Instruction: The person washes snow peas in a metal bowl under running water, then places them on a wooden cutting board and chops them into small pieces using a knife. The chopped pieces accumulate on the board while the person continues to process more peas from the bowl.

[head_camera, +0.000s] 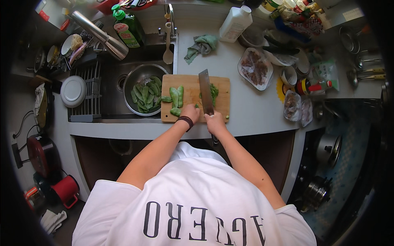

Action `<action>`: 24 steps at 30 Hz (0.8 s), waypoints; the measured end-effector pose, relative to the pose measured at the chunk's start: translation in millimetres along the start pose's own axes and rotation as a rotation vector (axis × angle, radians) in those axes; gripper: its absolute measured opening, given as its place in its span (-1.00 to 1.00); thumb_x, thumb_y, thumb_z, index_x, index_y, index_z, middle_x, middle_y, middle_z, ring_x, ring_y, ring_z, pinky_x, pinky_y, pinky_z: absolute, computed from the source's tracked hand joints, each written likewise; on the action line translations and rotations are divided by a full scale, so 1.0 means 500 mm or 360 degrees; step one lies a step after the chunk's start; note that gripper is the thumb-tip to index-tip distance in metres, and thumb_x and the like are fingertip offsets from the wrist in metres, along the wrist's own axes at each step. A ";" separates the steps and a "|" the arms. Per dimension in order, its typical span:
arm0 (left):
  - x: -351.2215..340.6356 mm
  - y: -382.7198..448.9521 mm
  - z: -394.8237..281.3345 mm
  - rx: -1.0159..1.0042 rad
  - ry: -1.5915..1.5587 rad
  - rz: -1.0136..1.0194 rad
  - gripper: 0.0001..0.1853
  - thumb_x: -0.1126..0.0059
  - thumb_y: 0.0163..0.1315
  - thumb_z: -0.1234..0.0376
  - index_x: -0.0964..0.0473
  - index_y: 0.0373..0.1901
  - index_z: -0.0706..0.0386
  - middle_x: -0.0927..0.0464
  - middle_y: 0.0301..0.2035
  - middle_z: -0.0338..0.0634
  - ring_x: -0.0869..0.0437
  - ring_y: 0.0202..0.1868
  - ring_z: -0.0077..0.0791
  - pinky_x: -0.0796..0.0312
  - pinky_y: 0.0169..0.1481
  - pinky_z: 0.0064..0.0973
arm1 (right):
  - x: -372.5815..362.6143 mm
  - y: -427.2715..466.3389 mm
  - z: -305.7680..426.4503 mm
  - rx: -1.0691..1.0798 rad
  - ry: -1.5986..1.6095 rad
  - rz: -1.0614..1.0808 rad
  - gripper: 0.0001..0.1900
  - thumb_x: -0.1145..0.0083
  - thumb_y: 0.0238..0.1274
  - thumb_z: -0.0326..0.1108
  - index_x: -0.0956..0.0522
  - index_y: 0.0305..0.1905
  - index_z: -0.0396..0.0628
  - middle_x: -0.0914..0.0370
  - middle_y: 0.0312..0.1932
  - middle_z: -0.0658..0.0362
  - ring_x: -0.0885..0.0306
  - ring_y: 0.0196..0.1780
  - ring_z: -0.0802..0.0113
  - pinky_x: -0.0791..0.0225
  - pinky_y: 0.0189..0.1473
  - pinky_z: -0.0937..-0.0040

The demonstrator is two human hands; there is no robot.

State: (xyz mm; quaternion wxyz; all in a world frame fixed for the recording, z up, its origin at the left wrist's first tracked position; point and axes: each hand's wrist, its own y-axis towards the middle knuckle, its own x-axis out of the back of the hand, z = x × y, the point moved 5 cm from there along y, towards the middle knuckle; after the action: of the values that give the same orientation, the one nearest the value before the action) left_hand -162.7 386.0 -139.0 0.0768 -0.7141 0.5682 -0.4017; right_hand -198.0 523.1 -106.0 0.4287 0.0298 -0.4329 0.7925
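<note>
My right hand (216, 122) grips the handle of a cleaver (206, 92). Its broad blade points away from me over a wooden cutting board (192, 80). Just right of the blade lies a heap of cut green bean pieces (214, 93). On the board's near side rests my left hand (190, 113), fingers curled, with a small green piece (197, 105) at the fingertips; whether it is pinched is unclear. Several whole flat green beans (176, 97) lie on the board's left part. More flat beans (147, 94) fill part of a steel bowl (126, 103) in the sink.
The board overlaps the right edge of the sink (110, 69). A dish rack (92, 89) with an upturned white bowl (73, 91) stands left. Behind are a cloth (201, 46) and a white bottle (235, 24). To the right sits a wrapped tray of meat (255, 67).
</note>
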 end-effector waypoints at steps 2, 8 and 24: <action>-0.007 0.005 0.017 -0.0138 -0.0013 -0.0121 -0.71 0.09 0.16 0.30 -0.51 -0.40 0.38 -0.55 -0.55 0.16 -0.61 -0.49 -0.01 -0.48 -0.29 -0.20 | 0.011 -0.033 0.041 0.0102 -0.0074 0.0011 -0.68 -0.04 0.14 -0.33 -0.51 -0.01 -0.20 -0.55 -0.20 -0.23 -0.50 -0.06 -0.14 -0.35 0.00 0.08; 0.018 -0.014 -0.018 -0.0175 0.0073 -0.0173 -0.73 0.10 0.18 0.30 -0.49 -0.31 0.34 -0.56 -0.42 0.20 -0.60 -0.30 0.10 -0.44 -0.14 -0.12 | -0.005 -0.055 0.050 0.0434 -0.0311 -0.0005 -0.66 -0.03 0.14 -0.33 -0.48 0.00 -0.23 -0.54 -0.20 -0.24 -0.48 -0.08 -0.21 -0.35 -0.03 0.04; 0.146 -0.091 -0.008 -0.0562 0.0377 -0.0232 -0.76 -0.12 0.07 0.41 -0.46 -0.18 0.20 -0.52 -0.37 0.02 -0.61 -0.34 -0.04 -0.46 -0.29 -0.21 | 0.003 -0.047 0.035 0.0260 0.0017 0.0086 -0.67 -0.07 0.13 -0.28 -0.51 -0.05 -0.26 -0.57 -0.33 -0.18 -0.54 -0.19 -0.09 -0.36 -0.13 0.15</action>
State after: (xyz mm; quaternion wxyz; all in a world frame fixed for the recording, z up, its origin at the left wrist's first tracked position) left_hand -128.6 339.3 -75.1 -0.1460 -0.7034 0.5818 -0.3815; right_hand -188.2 517.6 -79.0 0.4056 0.0488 -0.3652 0.8365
